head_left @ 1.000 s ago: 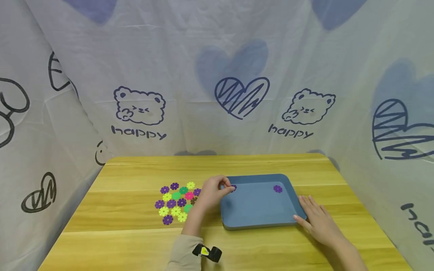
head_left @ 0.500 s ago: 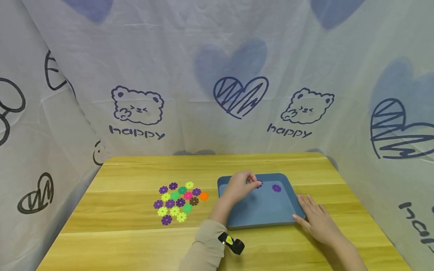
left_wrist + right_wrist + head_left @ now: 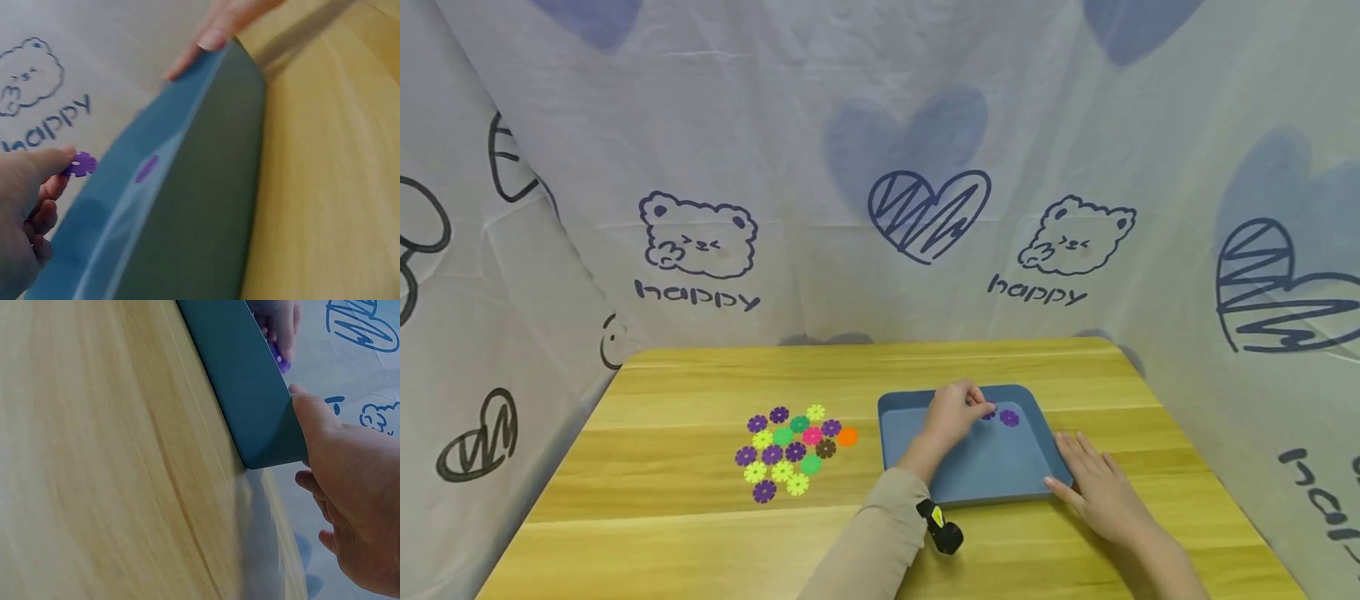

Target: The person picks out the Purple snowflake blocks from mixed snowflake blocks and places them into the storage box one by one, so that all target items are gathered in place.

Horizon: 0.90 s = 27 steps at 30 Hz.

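My left hand pinches a purple snowflake disc between thumb and fingers, above the far right part of a shallow blue tray. Just right of it, a second purple snowflake disc lies flat inside the tray. My right hand rests against the tray's near right corner, fingers fairly straight along the right side and thumb at the rim; the right wrist view shows this thumb touching the edge. Left of the tray, a loose group of snowflake discs lies on the table, in purple, yellow, green, pink, brown and orange.
The tray stands on a wood-grain table. A printed white cloth hangs behind the table and along both sides. A black strap with a small device sits at the left sleeve.
My left hand has moved right across the tray, carrying the purple snowflake disc close to the one lying there. The orange disc has come into view. My right hand stays at the tray.
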Each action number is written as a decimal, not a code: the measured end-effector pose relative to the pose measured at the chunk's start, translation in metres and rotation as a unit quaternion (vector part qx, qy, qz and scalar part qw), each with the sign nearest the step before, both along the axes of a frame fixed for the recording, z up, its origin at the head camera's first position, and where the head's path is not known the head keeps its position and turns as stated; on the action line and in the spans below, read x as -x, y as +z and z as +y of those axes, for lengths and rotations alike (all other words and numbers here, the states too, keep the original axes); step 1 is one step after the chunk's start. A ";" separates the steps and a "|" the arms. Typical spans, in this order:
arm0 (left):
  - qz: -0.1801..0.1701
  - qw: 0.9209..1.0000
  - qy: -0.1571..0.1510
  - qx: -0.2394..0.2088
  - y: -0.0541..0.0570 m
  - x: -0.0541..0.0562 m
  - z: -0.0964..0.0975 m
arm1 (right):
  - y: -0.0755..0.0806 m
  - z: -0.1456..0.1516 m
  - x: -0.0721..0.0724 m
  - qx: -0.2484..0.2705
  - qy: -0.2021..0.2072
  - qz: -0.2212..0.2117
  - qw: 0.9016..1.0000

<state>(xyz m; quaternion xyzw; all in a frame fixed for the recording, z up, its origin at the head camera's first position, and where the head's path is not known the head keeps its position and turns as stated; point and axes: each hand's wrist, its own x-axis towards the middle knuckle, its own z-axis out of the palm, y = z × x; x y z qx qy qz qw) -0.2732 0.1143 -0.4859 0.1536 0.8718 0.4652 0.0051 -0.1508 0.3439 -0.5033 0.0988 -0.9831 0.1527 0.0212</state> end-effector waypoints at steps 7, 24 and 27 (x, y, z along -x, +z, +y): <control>0.017 0.998 0.045 0.036 -0.012 0.006 0.011 | 0.000 -0.001 -0.001 0.009 0.000 -0.003 1.000; 0.034 0.992 0.053 0.107 -0.024 0.011 0.019 | 0.003 0.000 0.000 0.018 0.000 0.007 1.000; 0.054 0.988 0.051 0.139 -0.027 0.009 0.018 | 0.000 0.000 0.000 0.010 0.001 0.007 1.000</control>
